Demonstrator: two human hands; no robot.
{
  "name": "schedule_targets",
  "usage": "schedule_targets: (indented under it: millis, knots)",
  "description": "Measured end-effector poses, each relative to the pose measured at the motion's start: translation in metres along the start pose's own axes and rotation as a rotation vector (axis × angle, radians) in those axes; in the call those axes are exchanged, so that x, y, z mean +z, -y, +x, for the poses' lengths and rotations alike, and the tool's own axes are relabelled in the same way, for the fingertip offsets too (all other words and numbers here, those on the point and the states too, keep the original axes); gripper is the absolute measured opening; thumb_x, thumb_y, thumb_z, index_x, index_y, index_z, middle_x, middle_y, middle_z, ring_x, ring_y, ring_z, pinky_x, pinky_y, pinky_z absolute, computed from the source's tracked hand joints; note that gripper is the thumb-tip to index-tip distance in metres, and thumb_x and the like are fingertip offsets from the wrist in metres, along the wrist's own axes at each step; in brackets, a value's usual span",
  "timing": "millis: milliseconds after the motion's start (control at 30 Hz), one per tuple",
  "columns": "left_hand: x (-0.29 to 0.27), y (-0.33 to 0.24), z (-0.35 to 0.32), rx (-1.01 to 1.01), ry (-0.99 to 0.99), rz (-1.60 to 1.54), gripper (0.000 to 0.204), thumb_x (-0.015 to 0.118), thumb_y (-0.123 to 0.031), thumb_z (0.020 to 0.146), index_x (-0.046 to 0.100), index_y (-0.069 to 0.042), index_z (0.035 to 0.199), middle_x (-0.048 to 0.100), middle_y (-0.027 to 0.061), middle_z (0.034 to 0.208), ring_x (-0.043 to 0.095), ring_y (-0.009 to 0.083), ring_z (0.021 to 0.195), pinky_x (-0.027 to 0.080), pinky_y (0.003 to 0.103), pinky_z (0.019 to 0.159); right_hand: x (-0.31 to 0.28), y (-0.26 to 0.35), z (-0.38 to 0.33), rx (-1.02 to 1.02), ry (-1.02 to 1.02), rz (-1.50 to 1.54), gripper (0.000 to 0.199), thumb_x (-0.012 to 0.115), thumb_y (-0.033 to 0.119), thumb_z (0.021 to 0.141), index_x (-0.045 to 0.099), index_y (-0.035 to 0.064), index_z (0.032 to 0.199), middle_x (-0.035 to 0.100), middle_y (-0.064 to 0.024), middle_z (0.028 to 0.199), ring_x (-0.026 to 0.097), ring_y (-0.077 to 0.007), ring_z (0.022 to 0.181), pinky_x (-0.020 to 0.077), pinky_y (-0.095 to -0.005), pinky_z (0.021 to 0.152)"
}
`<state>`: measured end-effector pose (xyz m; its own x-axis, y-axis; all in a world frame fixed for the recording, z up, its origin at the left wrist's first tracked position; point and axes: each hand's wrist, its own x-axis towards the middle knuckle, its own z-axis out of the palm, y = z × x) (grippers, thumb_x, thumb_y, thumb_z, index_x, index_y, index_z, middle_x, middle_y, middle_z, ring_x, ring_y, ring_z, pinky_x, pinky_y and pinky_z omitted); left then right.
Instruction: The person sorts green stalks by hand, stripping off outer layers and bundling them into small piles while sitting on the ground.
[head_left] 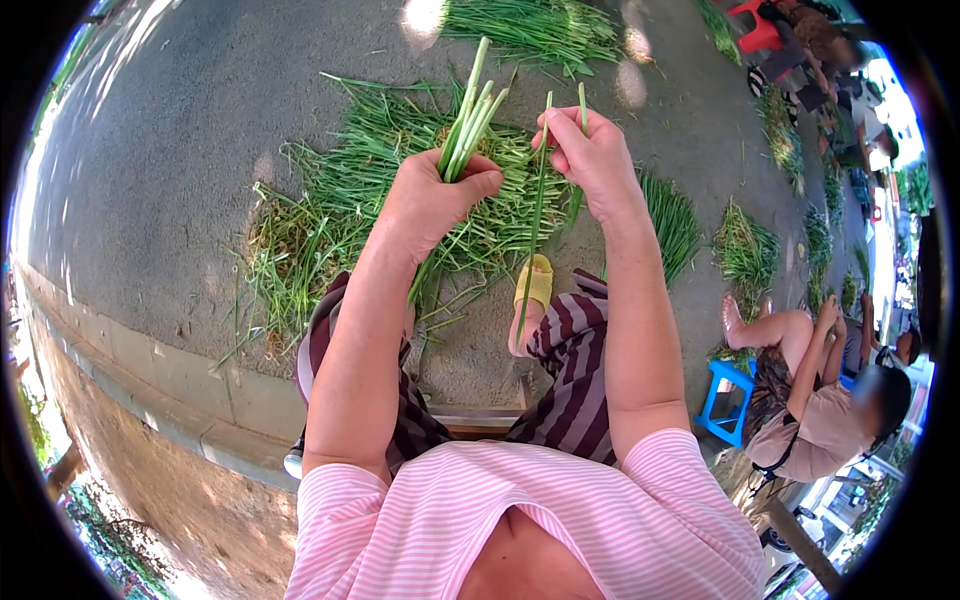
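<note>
My left hand (425, 200) is closed round a small bunch of long green stalks (472, 118), which look like garlic chives. Their pale, even ends point up and away from me, and the leafy ends hang below the fist. To its right, my right hand (592, 160) is closed on two single stalks (537, 205), one pinched between thumb and fingertips, the other by the remaining fingers. Both hands are above a wide, loose pile of the same stalks (365, 165) on the ground, partly hidden by my hands and forearms.
More stalks (535, 30) lie farther ahead, and a smaller heap (672, 222) is right of my right forearm. My foot in a yellow slipper (538, 285) is at the pile's near edge. On the right a person (825, 430) sits by a blue stool (727, 402). A kerb (200, 430) runs left.
</note>
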<state>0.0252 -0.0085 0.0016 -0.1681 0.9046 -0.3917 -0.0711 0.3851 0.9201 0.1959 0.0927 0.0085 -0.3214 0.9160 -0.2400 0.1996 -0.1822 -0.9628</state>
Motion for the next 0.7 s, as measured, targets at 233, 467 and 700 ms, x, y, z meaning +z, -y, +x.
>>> schedule_targets:
  millis: [233, 467, 700]
  knots:
    - [-0.007, -0.005, -0.002, -0.061, 0.089, -0.191, 0.021, 0.073, -0.018, 0.085, 0.069, -0.002, 0.098, 0.068, 0.0029, 0.079, 0.045, 0.0041, 0.054, 0.034, 0.021, 0.048, 0.005, -0.003, 0.000, -0.005, -0.005, -0.126, 0.027, 0.054, 0.028, 0.096, 0.059, 0.0016, 0.091, 0.067, -0.0052, 0.073, 0.050, -0.0055, 0.053, 0.0417, -0.0222, 0.050]
    - [-0.009, -0.003, 0.000, -0.109, 0.194, -0.327, 0.025, 0.074, -0.021, 0.086, 0.066, -0.002, 0.100, 0.069, 0.0065, 0.082, 0.045, 0.0048, 0.051, 0.032, 0.019, 0.045, 0.006, -0.001, -0.001, 0.002, -0.023, -0.104, 0.026, 0.057, 0.030, 0.096, 0.062, 0.0043, 0.098, 0.062, -0.0011, 0.072, 0.043, -0.0029, 0.051, 0.0331, -0.0185, 0.047]
    - [-0.007, -0.005, -0.002, -0.095, 0.148, -0.231, 0.024, 0.074, -0.021, 0.086, 0.067, -0.002, 0.099, 0.069, 0.0055, 0.080, 0.045, 0.0043, 0.051, 0.033, 0.019, 0.046, 0.005, 0.003, -0.006, 0.066, 0.047, 0.001, 0.029, 0.058, 0.034, 0.096, 0.064, 0.0061, 0.103, 0.059, 0.0033, 0.073, 0.039, -0.0007, 0.052, 0.0282, -0.0167, 0.047]
